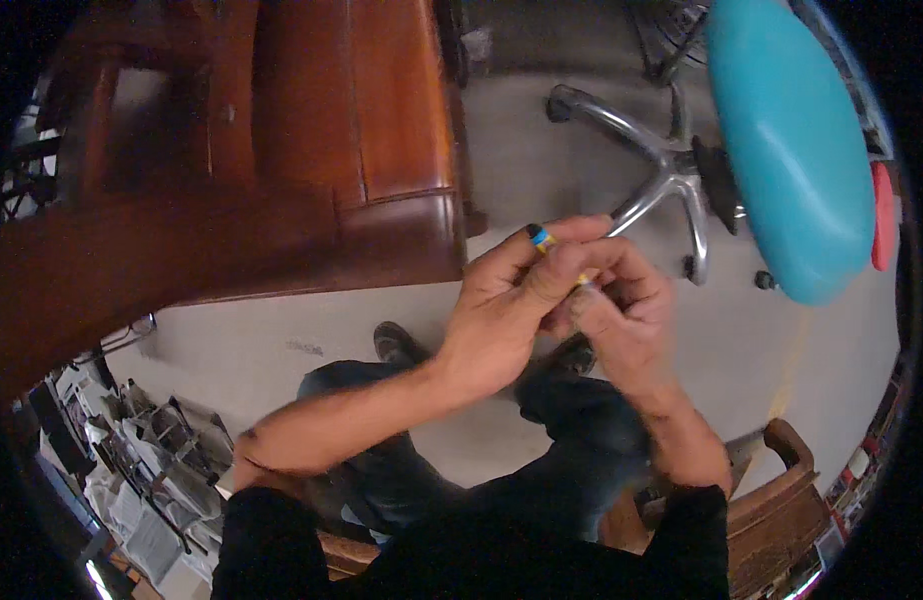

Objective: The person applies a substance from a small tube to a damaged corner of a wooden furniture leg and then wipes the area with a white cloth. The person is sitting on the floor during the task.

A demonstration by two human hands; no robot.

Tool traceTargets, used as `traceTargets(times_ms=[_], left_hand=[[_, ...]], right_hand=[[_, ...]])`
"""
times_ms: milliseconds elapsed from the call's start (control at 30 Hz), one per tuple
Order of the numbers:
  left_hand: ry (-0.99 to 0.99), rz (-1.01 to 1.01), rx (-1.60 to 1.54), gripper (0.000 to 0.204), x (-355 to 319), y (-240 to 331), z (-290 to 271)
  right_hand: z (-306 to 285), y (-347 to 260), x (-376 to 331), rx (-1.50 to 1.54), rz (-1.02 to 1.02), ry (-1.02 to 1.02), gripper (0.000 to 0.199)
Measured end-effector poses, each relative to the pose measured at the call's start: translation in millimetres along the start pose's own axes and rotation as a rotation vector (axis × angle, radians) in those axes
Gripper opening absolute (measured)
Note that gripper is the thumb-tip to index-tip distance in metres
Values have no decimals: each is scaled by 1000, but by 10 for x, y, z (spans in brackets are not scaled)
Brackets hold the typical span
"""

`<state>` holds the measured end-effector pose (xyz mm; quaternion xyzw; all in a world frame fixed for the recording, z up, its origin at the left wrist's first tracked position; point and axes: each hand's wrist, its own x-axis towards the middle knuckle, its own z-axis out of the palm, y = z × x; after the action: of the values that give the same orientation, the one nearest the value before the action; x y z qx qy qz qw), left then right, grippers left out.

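Both my hands are raised in front of me, close together above the floor and my knees. A slim yellow stick-shaped thing (543, 241) with a blue band and a dark end pokes out past my left thumb. My left hand (506, 315) is closed around it. Fingers of my right hand (629, 315) pinch in at the lower right, where a bit of yellow shows between the two hands. Most of the stick lies hidden behind my fingers, so its exact kind cannot be made out.
Brown polished wooden furniture (396, 130) fills the upper left. To the upper right stands a swivel chair with a teal seat (791, 150) and a metal star base (671, 165). A wooden chair arm (786, 500) is at the lower right. Several pale items (151, 490) crowd the lower left.
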<state>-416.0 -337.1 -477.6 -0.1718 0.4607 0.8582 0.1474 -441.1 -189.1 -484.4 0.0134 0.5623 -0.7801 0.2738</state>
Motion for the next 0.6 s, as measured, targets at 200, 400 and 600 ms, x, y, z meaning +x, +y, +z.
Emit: traceTargets(times_ms=[200, 400, 600], left_hand=[[-115, 143, 280, 40, 23, 6, -403], [-133, 260, 89, 31, -5, -101, -367], [-98, 267, 178, 36, -155, -95, -485]], right_hand=[[-221, 223, 125, -191, -60, -119, 15], [-146, 385, 227, -287, -250, -149, 18], [-74, 482, 184, -276, -314, -269, 23]])
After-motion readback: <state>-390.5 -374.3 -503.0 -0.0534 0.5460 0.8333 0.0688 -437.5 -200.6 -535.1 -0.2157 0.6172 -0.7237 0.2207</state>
